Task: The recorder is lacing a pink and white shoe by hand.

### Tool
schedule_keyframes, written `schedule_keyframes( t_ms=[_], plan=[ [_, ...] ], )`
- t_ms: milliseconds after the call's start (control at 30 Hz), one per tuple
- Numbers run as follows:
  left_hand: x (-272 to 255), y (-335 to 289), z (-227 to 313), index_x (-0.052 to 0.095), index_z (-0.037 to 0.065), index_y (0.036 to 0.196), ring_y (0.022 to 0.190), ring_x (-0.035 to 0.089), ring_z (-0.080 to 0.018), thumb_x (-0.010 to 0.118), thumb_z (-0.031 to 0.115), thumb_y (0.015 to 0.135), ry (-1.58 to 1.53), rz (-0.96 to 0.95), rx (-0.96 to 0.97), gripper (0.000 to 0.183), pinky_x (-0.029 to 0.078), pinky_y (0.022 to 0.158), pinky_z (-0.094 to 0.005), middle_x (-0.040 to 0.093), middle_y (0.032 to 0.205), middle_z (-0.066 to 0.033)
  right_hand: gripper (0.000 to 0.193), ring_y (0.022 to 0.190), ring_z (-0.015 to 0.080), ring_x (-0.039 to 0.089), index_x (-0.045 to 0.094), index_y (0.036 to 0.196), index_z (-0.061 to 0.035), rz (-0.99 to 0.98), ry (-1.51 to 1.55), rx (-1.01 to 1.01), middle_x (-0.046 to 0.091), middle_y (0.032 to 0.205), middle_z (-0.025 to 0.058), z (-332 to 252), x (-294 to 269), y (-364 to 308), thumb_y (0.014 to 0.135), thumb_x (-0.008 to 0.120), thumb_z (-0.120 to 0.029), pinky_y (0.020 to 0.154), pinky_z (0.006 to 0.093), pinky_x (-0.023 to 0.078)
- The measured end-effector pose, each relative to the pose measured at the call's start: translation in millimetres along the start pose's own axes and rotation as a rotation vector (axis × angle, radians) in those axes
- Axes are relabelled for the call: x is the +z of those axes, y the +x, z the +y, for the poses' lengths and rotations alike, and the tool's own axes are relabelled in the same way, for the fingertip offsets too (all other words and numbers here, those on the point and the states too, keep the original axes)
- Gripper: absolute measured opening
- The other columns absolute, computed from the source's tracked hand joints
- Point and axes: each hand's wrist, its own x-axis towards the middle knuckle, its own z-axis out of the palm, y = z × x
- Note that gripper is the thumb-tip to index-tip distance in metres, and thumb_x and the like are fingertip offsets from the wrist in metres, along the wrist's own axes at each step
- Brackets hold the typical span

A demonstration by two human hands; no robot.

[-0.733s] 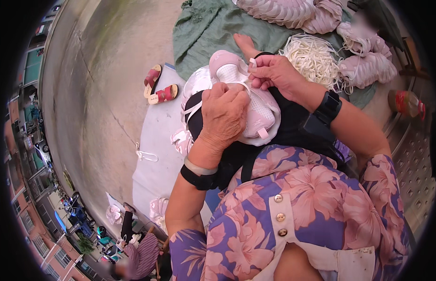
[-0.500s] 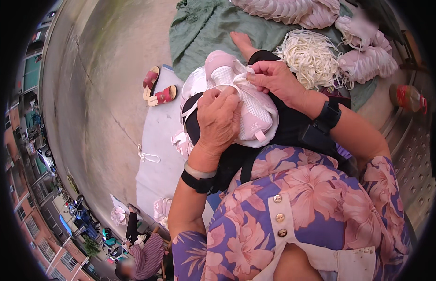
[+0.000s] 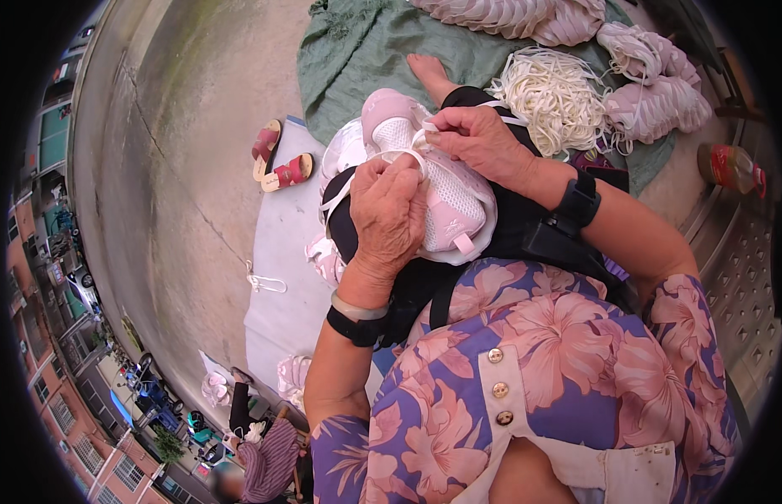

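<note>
Person sitting, floral purple-and-pink blouse [image 3: 525,370] filling the lower frame, black trousers over the lap. Left hand [image 3: 389,214], with a black wristband and a pale bangle at the wrist, is lying over the near side of a pink and white mesh sneaker [image 3: 446,189] resting on the lap; its fingers [image 3: 399,172] are curling closed, pinching a white shoelace [image 3: 383,160] at the shoe's throat. Right hand [image 3: 479,143], black watch [image 3: 576,202] on its wrist, is coming in from the far side, fingers bent and pinched shut on the same lace just beside the left fingertips. The sneaker is lying toe pointing away from the body, a pink pull tab at the heel facing the blouse. Just left of the lap, a pale grey mat [image 3: 282,277] is lying on the concrete floor [image 3: 173,168], with a loose white lace [image 3: 265,281] on it and more pink sneakers at its near edge. Farther out, a pair of red sandals [image 3: 278,160] is sitting at the mat's far corner. Beyond the knee, a bare foot [image 3: 429,71] is resting on a green cloth [image 3: 366,59]; a heap of white laces [image 3: 551,97] and bundles of pinkish laces [image 3: 651,92] are lying on it, with a red-capped bottle [image 3: 731,168] off right.
</note>
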Motion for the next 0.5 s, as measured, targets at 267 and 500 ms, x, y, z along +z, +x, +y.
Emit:
schedule_keyframes(
  t_ms=[267, 500],
  plan=[
    [1.7, -1.9, 0.2, 0.058, 0.003, 0.090, 0.081, 0.052, -0.0302, 0.060, 0.008, 0.081, 0.001, 0.018, -0.015, 0.010, 0.043, 0.076, -0.0348, 0.062, 0.095, -0.0084, 0.011, 0.066, 0.0008, 0.045, 0.063, 0.090, -0.0007, -0.041, -0.093, -0.045, 0.052, 0.071, -0.0061, 0.5, -1.7, -0.2, 0.084, 0.061, -0.009, 0.056, 0.0174, 0.038],
    [6.8, -3.1, -1.4, 0.056, 0.003, 0.084, 0.078, 0.054, -0.0305, 0.061, 0.006, 0.074, -0.001, 0.076, 0.004, 0.011, 0.043, 0.074, -0.0366, 0.062, 0.092, -0.0079, 0.011, 0.062, 0.0081, 0.050, 0.062, 0.089, -0.0015, 0.024, -0.341, -0.310, 0.056, 0.070, 0.0015, 2.0, 2.6, -2.1, 0.079, 0.062, -0.006, 0.058, 0.0227, 0.042]
  ],
)
